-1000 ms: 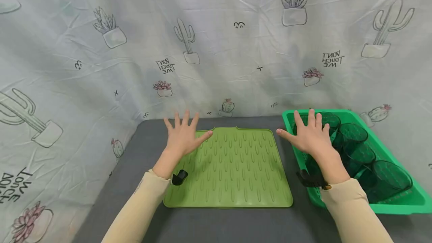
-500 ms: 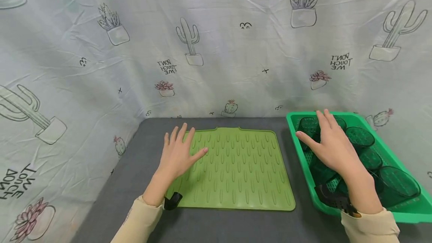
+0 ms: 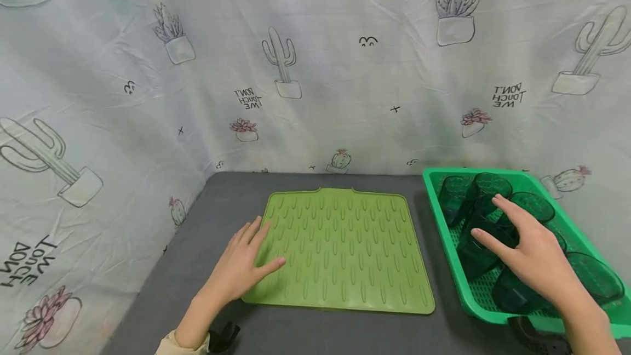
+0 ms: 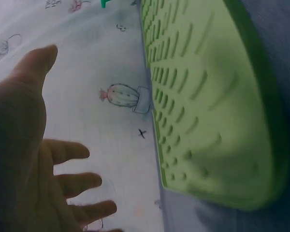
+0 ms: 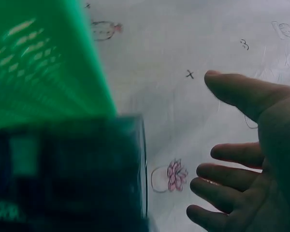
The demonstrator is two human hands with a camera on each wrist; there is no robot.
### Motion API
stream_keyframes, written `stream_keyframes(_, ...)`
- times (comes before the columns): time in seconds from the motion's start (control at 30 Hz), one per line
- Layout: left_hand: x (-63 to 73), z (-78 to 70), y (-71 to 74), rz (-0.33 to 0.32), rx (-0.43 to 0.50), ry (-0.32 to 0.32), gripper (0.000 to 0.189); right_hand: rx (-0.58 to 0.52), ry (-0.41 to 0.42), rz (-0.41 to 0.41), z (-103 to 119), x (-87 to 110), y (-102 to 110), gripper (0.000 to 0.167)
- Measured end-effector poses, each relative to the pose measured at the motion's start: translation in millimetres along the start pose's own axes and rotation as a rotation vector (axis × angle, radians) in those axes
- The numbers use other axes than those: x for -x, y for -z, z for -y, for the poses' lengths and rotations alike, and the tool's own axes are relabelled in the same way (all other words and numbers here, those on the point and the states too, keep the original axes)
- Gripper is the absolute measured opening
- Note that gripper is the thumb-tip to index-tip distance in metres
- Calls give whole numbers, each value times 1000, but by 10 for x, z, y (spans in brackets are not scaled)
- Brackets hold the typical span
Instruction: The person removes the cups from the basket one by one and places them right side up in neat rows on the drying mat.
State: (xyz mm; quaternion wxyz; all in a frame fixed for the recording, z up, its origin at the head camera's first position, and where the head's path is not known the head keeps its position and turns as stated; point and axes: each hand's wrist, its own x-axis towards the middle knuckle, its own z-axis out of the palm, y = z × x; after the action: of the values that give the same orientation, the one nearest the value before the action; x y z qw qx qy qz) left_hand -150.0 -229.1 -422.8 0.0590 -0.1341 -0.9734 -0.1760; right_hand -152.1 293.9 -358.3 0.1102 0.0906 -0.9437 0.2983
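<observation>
You seem barely begun: the dark tumblers (image 3: pixel 475 259) sit in the green basket (image 3: pixel 449 256) at right. Your right hand (image 3: pixel 537 253) hovers over them, thumb wide, holding nothing; your left hand (image 3: pixel 236 268), also spread and unladen, hangs by the mat's (image 3: pixel 340 251) left edge. All handling looks left to do.

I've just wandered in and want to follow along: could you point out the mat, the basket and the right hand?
Mat (image 3: pixel 340 251): head view, middle of its ridged top.
Basket (image 3: pixel 446 245): head view, rim nearest the mat.
Right hand (image 3: pixel 537 256): head view, middle of the hand.
</observation>
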Motion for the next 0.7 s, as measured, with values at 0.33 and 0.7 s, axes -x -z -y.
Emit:
stream_keyframes(0.33,225,318,10,190,290,43,111,48,-13,-70,-335,271,128,87)
stream_keyframes(0.7,300,417,-151,191,327,33,126,76,71,-13,-632,359,103,98)
